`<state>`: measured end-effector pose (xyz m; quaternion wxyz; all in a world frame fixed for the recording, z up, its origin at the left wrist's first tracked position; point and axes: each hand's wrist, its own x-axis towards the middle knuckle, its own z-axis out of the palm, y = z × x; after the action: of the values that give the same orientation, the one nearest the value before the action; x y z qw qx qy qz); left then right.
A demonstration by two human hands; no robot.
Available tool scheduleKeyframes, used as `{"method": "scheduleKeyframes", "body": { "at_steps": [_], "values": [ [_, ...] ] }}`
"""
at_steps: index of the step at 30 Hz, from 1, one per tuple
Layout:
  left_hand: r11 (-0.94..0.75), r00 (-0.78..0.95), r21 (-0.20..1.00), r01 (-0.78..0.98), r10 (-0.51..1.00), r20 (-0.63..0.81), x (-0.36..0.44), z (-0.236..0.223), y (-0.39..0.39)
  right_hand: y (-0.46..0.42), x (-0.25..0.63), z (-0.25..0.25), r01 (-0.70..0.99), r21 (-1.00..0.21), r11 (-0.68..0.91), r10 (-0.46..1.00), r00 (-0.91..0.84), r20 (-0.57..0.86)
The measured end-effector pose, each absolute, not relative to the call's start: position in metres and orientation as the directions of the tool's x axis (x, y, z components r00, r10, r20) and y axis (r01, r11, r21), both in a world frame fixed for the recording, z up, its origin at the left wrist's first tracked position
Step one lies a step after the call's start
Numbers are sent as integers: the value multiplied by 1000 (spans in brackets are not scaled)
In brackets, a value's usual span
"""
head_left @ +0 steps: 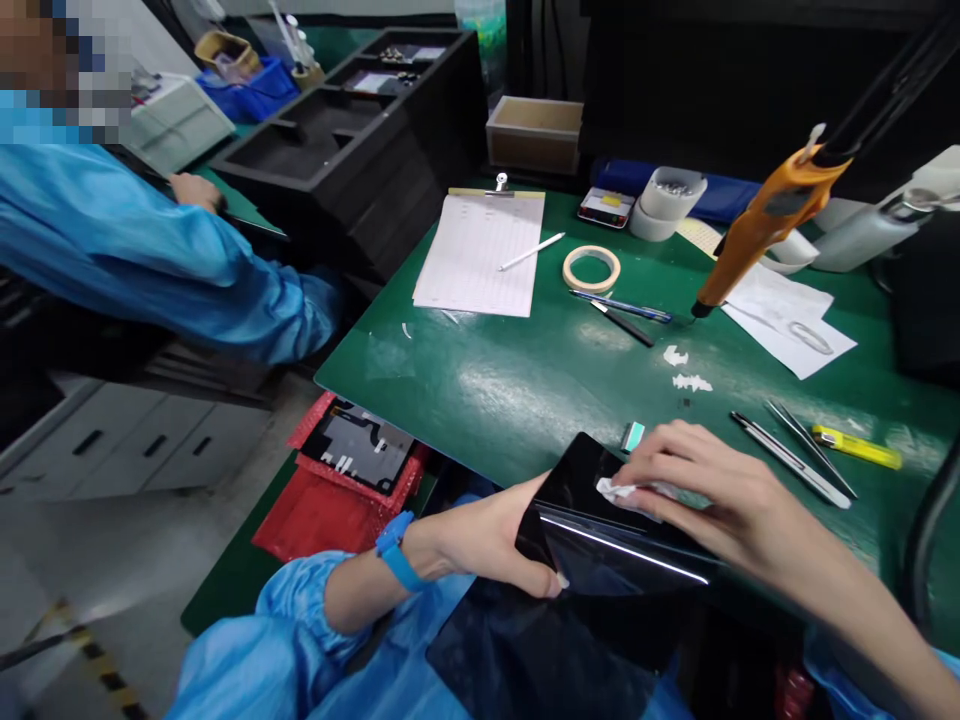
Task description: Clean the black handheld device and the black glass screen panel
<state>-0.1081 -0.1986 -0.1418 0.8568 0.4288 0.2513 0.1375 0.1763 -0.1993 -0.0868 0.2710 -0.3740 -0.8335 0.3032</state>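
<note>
My left hand (499, 540) grips the left edge of a glossy black panel (574, 470), thumb on the front. The panel is tilted at the table's near edge, and a bright line of light reflects across it. In my right hand (697, 480), a crumpled white wipe (615, 490) is pinched between the fingers and touches the panel's surface. Below the panel, a dark sheet-like surface (547, 650) lies over my lap; its kind is unclear. A small green-and-white block (634, 437) sits just beyond the panel.
Right of my hand lie tweezers (810, 450), a pen-like knife (787, 460) and a yellow cutter (859, 447). An orange electric screwdriver (772, 215) hangs over the green table (510, 400). Farther back are a clipboard (480, 250) and tape roll (592, 269). A co-worker's blue sleeve (150, 240) is left.
</note>
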Motion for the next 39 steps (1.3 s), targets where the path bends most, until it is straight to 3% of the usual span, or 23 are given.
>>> {"method": "scheduleKeyframes", "body": {
  "at_steps": [6,16,24,35,39],
  "values": [
    [498,866,866,-48,453,-212,-104,-144,-198,-172,155,-106,432,-657,618,731,-624,277],
    [538,829,841,-54,493,-262,-104,-143,-209,-182,177,-96,370,-648,666,666,-687,292],
    [520,840,854,-14,470,-272,-100,-140,-213,-172,163,-101,405,-519,753,636,-650,416],
    [552,827,826,-118,515,-225,-100,-144,-214,-196,190,-85,422,-707,568,680,-725,113],
    [533,839,838,-117,505,-204,-98,-147,-205,-172,164,-96,370,-704,606,651,-739,172]
  ]
}}
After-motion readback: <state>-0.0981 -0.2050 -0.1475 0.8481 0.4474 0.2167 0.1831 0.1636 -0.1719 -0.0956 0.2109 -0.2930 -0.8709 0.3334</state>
